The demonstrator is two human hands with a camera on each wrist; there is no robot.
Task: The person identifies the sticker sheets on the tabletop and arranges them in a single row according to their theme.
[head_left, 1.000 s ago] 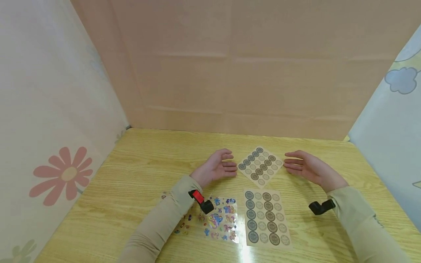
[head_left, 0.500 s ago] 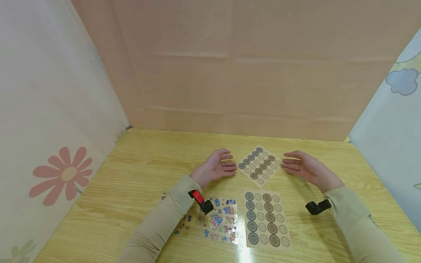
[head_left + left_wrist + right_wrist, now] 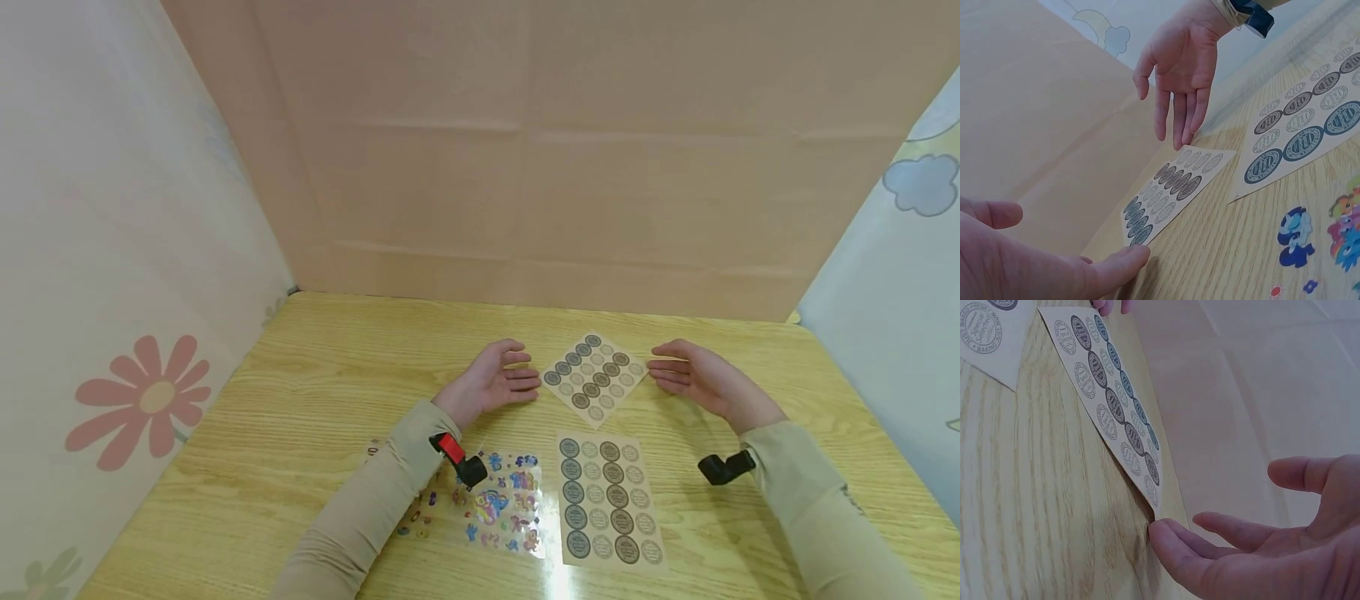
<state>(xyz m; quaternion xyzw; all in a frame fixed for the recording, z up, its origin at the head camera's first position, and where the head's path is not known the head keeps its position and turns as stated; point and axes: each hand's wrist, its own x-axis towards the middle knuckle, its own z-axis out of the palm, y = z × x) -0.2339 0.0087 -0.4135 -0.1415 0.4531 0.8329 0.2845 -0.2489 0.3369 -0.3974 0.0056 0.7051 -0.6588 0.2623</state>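
A tan sheet of round stickers (image 3: 596, 381) lies turned cornerwise between my two hands in the head view. My left hand (image 3: 491, 382) is at its left corner, fingers extended and thumb apart. On the opposite side my right hand (image 3: 705, 379) holds its fingers straight, with the fingertips (image 3: 1163, 534) right at the sheet's corner in the right wrist view. That corner stands slightly off the wood there. Neither hand curls round anything. A second sheet of round stickers (image 3: 611, 502) lies nearer, between the forearms.
A clear sheet of colourful cartoon stickers (image 3: 517, 508) lies on the wooden table (image 3: 337, 358), partly under the left forearm. Behind the table hangs a brown paper backdrop (image 3: 525, 183). A flower-patterned wall panel (image 3: 135, 250) stands on the left, and a pale one (image 3: 892, 308) on the right.
My right hand shifted slightly left, then back right, and the cornerwise sheet shifted slightly with it. The left hand and the other sheets have stayed in place.
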